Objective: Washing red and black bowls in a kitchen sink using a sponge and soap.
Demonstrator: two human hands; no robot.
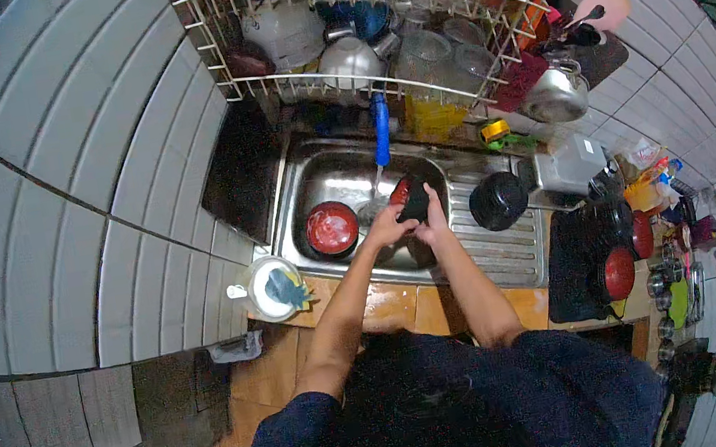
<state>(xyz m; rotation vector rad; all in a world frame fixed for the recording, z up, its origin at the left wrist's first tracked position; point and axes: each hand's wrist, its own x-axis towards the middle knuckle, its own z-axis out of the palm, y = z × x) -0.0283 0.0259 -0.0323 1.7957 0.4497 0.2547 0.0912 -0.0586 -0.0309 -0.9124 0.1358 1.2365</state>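
Note:
Over the right part of a stainless steel sink (297, 194), both hands hold a bowl (416, 199), black outside and red inside, tilted on its side. My left hand (391, 227) is at its left edge and my right hand (434, 215) at its right side. Water runs from a tap with a blue sleeve (380, 130) just left of the bowl. In the left part of the sink lies a red bowl (331, 228) with whitish suds inside. The sink floor under my hands is partly hidden.
A black pot (498, 200) stands on the ribbed drainboard (475, 254). A white tub (263, 290) with a sponge is at the sink's front left corner. Overhead hangs a wire dish rack (363, 77) with bowls and glasses. Red-and-black bowls (619, 273) rest on a black mat at right.

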